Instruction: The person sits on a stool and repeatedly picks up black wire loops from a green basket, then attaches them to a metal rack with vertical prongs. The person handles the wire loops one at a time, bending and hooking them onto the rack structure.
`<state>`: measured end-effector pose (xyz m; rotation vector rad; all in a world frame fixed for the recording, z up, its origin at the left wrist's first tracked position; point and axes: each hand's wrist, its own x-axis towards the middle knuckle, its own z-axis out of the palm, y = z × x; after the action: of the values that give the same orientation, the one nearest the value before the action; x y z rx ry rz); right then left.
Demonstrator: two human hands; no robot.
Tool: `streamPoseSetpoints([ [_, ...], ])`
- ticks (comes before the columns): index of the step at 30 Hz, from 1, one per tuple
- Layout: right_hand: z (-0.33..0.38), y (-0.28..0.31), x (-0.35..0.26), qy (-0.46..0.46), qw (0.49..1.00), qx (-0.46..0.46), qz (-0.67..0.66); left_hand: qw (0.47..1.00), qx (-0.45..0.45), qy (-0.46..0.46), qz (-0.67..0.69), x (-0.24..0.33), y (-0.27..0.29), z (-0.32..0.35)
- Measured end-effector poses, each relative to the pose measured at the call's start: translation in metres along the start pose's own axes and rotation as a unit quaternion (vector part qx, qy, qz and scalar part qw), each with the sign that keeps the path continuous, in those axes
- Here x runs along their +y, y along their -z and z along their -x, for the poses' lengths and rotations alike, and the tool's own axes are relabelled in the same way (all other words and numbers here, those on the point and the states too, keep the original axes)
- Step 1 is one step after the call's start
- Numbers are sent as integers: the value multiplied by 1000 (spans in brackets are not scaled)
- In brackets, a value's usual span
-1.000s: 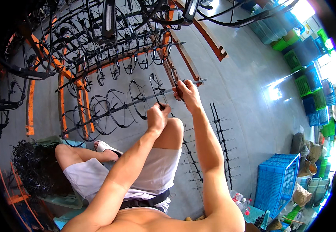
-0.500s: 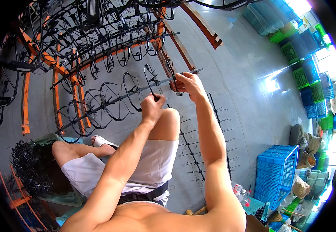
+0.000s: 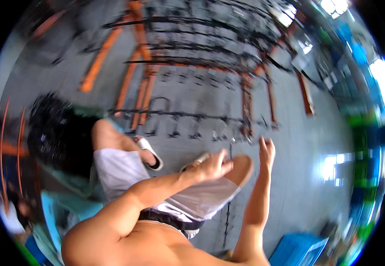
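Observation:
A long dark rod (image 3: 183, 114) crosses in front of my knees, with several thin black looped parts (image 3: 162, 104) hanging along it; blur hides their exact kind. My left hand (image 3: 213, 168) is over my lap, short of the rod, its blurred fingers apart and nothing visible in them. Beside the rod's right end, my right hand (image 3: 266, 153) is raised with thumb and finger apart. No part shows in it, and it looks separate from the rod.
Beyond the rod stands an orange rack (image 3: 144, 48) with rows of black parts. A heap of shiny black pieces (image 3: 53, 133) lies at my left, near a light teal stool-like piece (image 3: 53, 208). A blue crate (image 3: 296, 250) is at lower right; more crates line the right side.
The view has swung left, so the rod now lies nearly level. Both hands have come away from the looped parts they were handling on the rod, the left drawn back over my lap.

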<state>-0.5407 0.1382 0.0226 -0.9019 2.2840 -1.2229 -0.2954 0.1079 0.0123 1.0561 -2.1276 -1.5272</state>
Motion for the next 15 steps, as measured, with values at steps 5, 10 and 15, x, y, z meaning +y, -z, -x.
streamPoseSetpoints([
  [5, 48, 10, 90, -93, 990, 23, -108, 991, -20, -85, 99, -26, 161, 119],
  [10, 113, -1, -3, 0, 967, 246, 69, 840, 516, 161, -40, -161, 336, 217],
  [15, 190, -112, -172, 103, 951, -34, 288, 754, 436, 468, -148, -292, 390, 230],
])
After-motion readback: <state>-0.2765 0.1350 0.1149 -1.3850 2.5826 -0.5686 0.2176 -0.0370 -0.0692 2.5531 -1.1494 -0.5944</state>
